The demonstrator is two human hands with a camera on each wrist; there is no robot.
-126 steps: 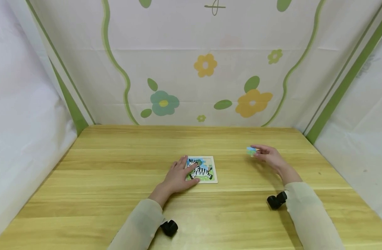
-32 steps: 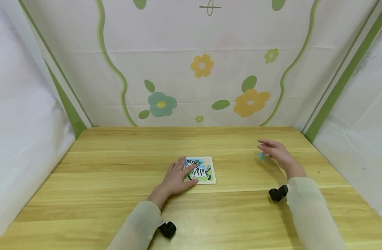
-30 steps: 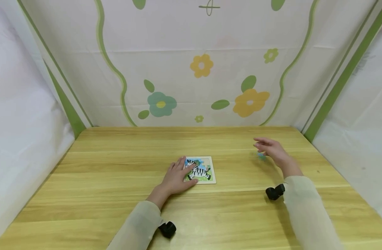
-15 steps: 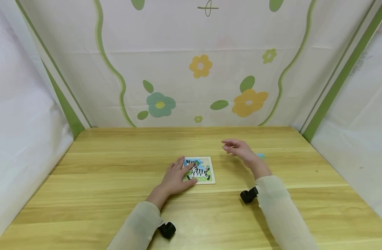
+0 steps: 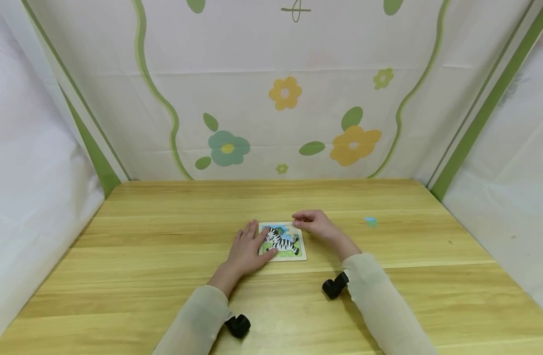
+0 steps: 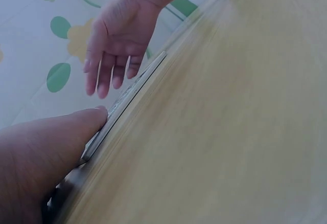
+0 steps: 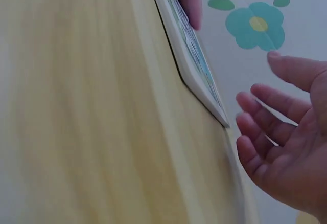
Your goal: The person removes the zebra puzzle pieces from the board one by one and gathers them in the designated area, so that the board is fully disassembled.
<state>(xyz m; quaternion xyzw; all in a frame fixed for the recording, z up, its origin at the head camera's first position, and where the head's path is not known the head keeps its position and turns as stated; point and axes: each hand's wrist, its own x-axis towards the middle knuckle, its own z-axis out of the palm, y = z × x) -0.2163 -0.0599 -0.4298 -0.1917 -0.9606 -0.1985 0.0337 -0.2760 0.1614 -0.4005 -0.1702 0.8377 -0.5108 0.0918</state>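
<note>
A square zebra jigsaw puzzle in a pale wooden frame lies on the table, with bare wood showing in its upper right part. My left hand rests along its left side, fingers straight and the thumb on the picture. Over the upper right corner is my right hand, its fingers loosely bent. The right wrist view shows that right hand with nothing between fingers and thumb, apart from the frame's edge. A loose blue-and-green puzzle piece lies farther right on the table.
The wooden table runs back to a white cloth wall printed with flowers. White cloth also hangs on both sides. Each wrist carries a small black camera, the left one close over the tabletop.
My right hand has let go of the blue-and-green piece at the right and moved left to the puzzle's upper right corner. The left hand has stayed on the puzzle, shifting slightly left.
</note>
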